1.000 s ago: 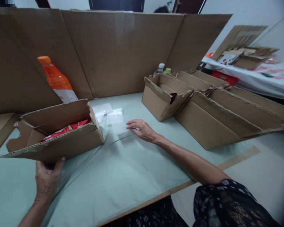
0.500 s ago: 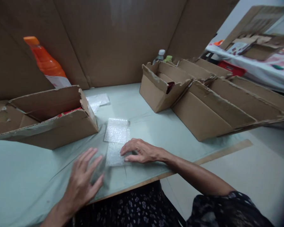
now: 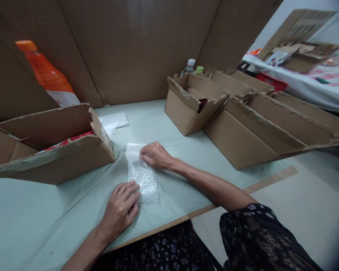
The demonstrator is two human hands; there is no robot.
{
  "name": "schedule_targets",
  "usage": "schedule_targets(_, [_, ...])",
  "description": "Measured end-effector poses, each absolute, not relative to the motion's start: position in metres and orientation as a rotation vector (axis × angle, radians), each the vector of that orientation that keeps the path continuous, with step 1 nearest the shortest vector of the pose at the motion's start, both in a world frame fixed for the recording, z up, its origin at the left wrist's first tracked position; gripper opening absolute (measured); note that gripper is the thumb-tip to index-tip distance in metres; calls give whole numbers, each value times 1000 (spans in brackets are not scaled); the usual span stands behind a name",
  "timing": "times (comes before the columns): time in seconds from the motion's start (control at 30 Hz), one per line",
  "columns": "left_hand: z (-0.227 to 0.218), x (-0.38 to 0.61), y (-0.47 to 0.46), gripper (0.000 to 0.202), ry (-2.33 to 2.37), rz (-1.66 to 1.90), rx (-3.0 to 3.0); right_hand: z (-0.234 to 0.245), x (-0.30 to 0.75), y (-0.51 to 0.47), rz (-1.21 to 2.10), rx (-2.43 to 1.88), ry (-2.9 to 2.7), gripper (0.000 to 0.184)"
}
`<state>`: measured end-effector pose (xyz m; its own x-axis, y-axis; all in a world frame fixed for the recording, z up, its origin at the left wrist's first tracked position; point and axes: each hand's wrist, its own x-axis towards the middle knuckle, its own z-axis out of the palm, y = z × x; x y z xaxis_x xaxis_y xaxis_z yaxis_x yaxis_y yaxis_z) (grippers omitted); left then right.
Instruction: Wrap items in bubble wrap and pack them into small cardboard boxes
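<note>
A clear bubble wrap piece [image 3: 142,177] lies on the pale green tabletop in front of me, with a smoother, milky strip across its far end. At that far end my right hand [image 3: 156,155] is closed, its curled fingers gripping the strip's right side; the fingertips are partly hidden. My left hand [image 3: 123,207] lies low on the table with fingers stretched and close together, their tips touching the wrap's lower left edge. Farther back, beside the left box, rests another bubble wrap piece [image 3: 114,122].
At left is an open cardboard box [image 3: 81,158] with red items inside, and behind it leans an orange bottle [image 3: 52,77]. Several cardboard bins [image 3: 234,139] stand at right, with a clear bottle [image 3: 189,67] behind. A tall cardboard panel [image 3: 147,49] closes off the back.
My right hand has moved away from me to the wrap's far end and closed there. The left hand has come right and settled against the wrap, whose bubbled part now lies nearer me.
</note>
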<state>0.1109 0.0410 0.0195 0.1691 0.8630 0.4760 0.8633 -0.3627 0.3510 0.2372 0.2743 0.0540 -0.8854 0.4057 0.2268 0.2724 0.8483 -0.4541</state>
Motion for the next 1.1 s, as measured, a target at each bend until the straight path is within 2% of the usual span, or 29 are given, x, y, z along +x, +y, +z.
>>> schedule_targets(0.1, [20, 110, 43, 26, -1768, -1016, -2399, 69, 220, 314, 766, -722, -2481, 19])
schedule_targets(0.27, [25, 108, 43, 23, -1733, -1143, -2349, 76, 219, 355, 709, -997, -2051, 31])
schedule_targets(0.43, [28, 108, 41, 25, -1737, -1317, -2265, 69, 264, 313, 658, -773, -2054, 24])
schedule_targets(0.53, [33, 109, 43, 27, -1744, -1380, -2283, 74, 295, 277, 942, -558, -2306, 23])
schedule_targets(0.6, [40, 110, 47, 25, -1760, -1409, -2294, 79, 311, 257, 1214, -448, -2427, 32])
schedule_targets(0.7, [50, 109, 59, 20, -1892, -1426, -2229, 83, 324, 236, 1560, -369, -2428, 59])
schedule_targets(0.77, [54, 108, 70, 25, -2095, -1435, -2152, 79, 324, 226, 1661, -340, -2405, 79])
schedule_targets(0.83, [54, 106, 81, 37, -2349, -1471, -2055, 72, 316, 220, 1614, -399, -2395, 87])
schedule_targets(0.97, [45, 103, 93, 66, -2607, -1543, -1888, 52, 293, 216, 1314, -664, -2389, 56])
schedule_targets(1.03, [39, 101, 93, 68, -2605, -1515, -1854, 45, 286, 218, 1148, -733, -2432, 50])
schedule_targets(1.1, [34, 99, 91, 62, -2585, -1458, -1830, 41, 285, 220, 987, -754, -2462, 49])
